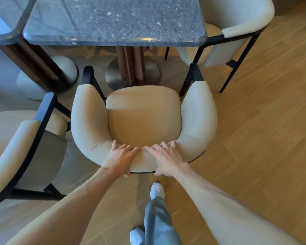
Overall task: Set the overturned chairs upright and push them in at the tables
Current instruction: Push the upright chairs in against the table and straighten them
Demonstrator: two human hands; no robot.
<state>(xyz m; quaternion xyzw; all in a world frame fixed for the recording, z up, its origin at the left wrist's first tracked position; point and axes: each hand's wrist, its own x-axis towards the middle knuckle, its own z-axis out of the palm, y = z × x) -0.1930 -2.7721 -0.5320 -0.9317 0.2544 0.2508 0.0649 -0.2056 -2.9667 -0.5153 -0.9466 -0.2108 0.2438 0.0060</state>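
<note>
The upright cream chair (143,119) is gripped at its backrest top by the left hand (121,159) and right hand (167,159), fingers curled over; beyond them the granite table (113,22) is seen. No writing is readable.

bright, soft daylight — glare on table (113,20), wide-angle edge warp

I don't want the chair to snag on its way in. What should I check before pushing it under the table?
1. Chair upright: ok.
2. Left hand and right hand on the backrest top: ok.
3. Seat faces the table edge: ok.
4. Front arm tips clear the pedestal base: cannot tell.
5. Gap to the neighbouring chair on the left: ok, apart.
6. Seat already under the tabletop: not ok.
</note>
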